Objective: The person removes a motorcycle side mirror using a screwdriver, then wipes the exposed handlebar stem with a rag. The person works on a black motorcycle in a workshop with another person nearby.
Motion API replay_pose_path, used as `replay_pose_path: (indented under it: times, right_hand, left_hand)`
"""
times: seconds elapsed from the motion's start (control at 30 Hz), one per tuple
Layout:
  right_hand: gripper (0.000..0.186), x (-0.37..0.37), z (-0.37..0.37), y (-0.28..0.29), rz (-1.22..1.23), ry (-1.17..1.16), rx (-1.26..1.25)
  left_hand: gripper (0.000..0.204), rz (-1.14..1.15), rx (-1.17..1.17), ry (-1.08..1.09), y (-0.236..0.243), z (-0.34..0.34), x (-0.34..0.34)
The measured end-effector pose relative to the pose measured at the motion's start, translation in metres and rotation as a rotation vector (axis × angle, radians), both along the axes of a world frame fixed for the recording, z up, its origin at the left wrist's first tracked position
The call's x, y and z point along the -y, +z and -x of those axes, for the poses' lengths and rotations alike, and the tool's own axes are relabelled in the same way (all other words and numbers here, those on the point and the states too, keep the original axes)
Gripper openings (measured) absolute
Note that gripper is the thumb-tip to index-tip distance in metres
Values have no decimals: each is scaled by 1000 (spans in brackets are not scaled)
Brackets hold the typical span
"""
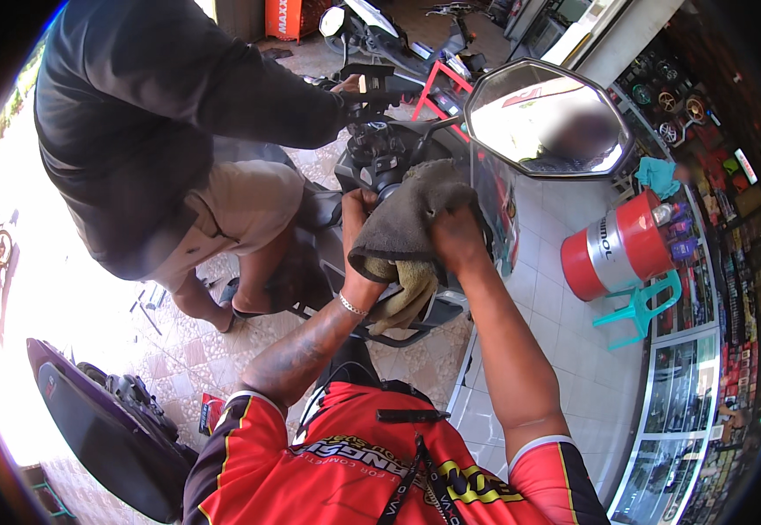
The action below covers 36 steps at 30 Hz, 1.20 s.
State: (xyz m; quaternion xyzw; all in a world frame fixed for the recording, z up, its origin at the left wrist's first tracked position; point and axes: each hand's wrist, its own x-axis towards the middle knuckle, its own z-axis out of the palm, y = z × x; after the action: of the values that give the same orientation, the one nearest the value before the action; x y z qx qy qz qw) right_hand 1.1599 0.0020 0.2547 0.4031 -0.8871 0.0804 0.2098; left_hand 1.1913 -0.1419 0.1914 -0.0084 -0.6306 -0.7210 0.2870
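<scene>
Both hands [358,214] [455,236] raised, gripping grey rag [411,214]

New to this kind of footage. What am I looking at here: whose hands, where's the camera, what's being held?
There is one picture, from a wide fisheye camera worn on a person's head and looking down, so straight edges bend near the rim. The two forearms coming up from the bottom, out of red sleeves, are the wearer's own. The left hand, with a bracelet at the wrist, grips the edge of a dark grey cloth. The right hand presses on the same cloth, which lies over the front of a scooter by the handlebar. A yellowish rag hangs beneath it. The eight-sided mirror belongs to the scooter. A second person in a dark top bends over the handlebar from the far side. On the tiled floor at right stand a red and silver drum and a small teal plastic chair.
</scene>
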Motion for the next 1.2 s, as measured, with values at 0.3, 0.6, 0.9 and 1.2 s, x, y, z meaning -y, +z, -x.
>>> replay_pose_path:
  times: [0.3,0.6,0.9,1.2]
  right_hand:
    - [35,2,-2,1,93,55,-67]
    - [34,13,-10,17,644,-55,539]
    - [29,19,-16,29,928,89,781]
    - [36,12,-2,23,635,47,594]
  left_hand:
    - [43,-12,7,-22,-4,1,-1]
    - [47,5,1,-9,0,1,-2]
    - [49,-58,-33,-3,4,3,-9]
    - [33,-98,-22,-40,5,6,-10]
